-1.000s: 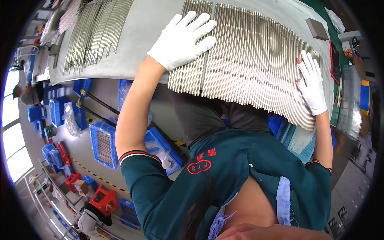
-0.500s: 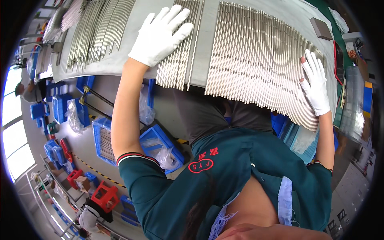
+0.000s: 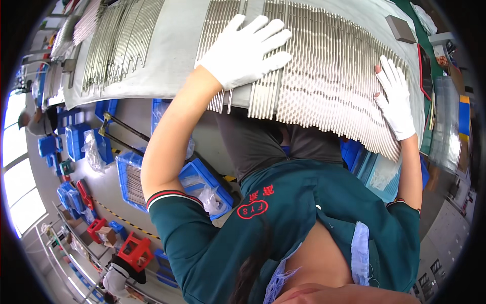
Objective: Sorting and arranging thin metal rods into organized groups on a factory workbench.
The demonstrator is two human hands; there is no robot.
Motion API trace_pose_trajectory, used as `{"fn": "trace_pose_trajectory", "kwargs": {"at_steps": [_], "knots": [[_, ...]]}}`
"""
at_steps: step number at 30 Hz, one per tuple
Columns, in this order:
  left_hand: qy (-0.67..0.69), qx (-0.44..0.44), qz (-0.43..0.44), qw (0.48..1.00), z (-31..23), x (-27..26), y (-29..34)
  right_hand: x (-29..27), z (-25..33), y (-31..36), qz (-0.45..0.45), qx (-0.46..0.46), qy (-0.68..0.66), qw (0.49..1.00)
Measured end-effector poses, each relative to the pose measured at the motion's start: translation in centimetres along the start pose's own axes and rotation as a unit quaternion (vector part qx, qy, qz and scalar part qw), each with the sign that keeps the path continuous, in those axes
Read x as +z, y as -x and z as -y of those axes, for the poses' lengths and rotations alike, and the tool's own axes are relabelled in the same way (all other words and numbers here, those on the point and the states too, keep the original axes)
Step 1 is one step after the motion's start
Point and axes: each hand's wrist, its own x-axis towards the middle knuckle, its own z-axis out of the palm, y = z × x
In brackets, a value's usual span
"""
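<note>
My left hand point(image 3: 248, 53), in a white glove, lies flat with spread fingers over thin metal rods. Its palm covers part of a small bundle of rods point(image 3: 216, 23), and its fingertips reach the left edge of a wide row of rods point(image 3: 329, 76). At that edge, a narrow strip of rods point(image 3: 263, 99) stands slightly apart from the others. My right hand point(image 3: 394, 99), also gloved but with thumb and a fingertip bare, rests open along the row's right end. The rods lie side by side on a pale cloth point(image 3: 172, 55).
More rods point(image 3: 121, 40) lie at the table's far left. A grey block point(image 3: 400, 29) and a red-edged black device point(image 3: 425, 71) are at the right. Blue crates point(image 3: 206, 185) with plastic bags stand on the floor below; two people are farther off at the left.
My left hand has moved right, from the small bundle toward the wide row. A narrow strip of rods at that row's left edge now stands apart, shifted left. My right hand has hardly moved.
</note>
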Motion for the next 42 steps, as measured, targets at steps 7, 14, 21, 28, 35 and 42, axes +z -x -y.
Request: {"fn": "trace_pose_trajectory", "kwargs": {"at_steps": [7,14,21,28,35,42], "knots": [[-0.054,0.038,-0.012,0.998,2.5,-1.2,2.7,0.1,-0.1,0.1,-0.015,-0.004,0.004,1.0],[0.024,-0.045,0.027,0.998,-0.7,-0.4,0.3,0.2,0.1,0.1,-0.001,0.009,0.014,1.0],[-0.037,0.077,-0.03,0.996,0.4,-0.7,0.7,-0.2,0.6,0.1,0.003,0.016,0.019,1.0],[-0.03,-0.037,0.054,0.997,-0.1,-3.8,0.9,-0.1,0.9,0.1,-0.002,0.026,0.028,0.999],[0.089,-0.017,-0.044,0.995,-5.8,0.0,-2.5,0.1,1.3,-0.2,-0.011,0.022,0.023,0.999],[0.031,0.013,0.047,0.998,-3.4,-1.5,-0.4,0.0,1.4,0.1,-0.014,0.031,0.034,0.999]]}}
